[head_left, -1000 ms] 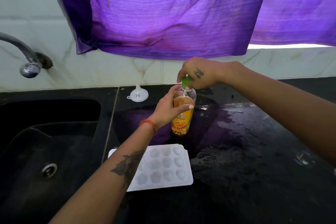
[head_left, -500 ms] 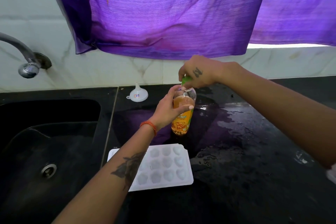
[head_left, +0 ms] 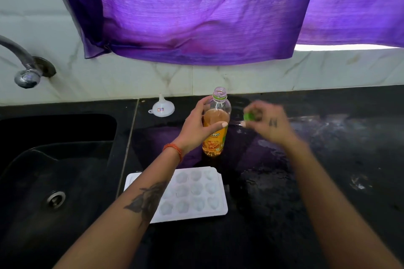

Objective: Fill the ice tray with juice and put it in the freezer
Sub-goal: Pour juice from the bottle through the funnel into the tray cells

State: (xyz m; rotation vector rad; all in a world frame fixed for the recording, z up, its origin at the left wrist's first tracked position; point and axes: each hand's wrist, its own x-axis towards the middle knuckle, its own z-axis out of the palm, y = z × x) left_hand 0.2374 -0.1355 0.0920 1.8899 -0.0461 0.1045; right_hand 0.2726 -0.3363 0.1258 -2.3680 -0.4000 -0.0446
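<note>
Now, left hand grip around uncapped juice bottle, right hand grip pinching green cap beside it.

head cam | faces forward-down | close over countertop | single view

The tabletop is black polished stone, glossy, with wet smears catching the light on its right side. On it the juice bottle is clear, smooth plastic with a shiny printed label, and the cap looks like green plastic, though blurred. Near the front, the ice tray is white matt plastic with smooth rounded cups. The funnel by the far wall is white plastic too. Left, the sink is dark and dull, its drain ring metal; the tap is shiny metal. The wall is glossy veined marble, the purple curtain thin woven cloth.
</note>
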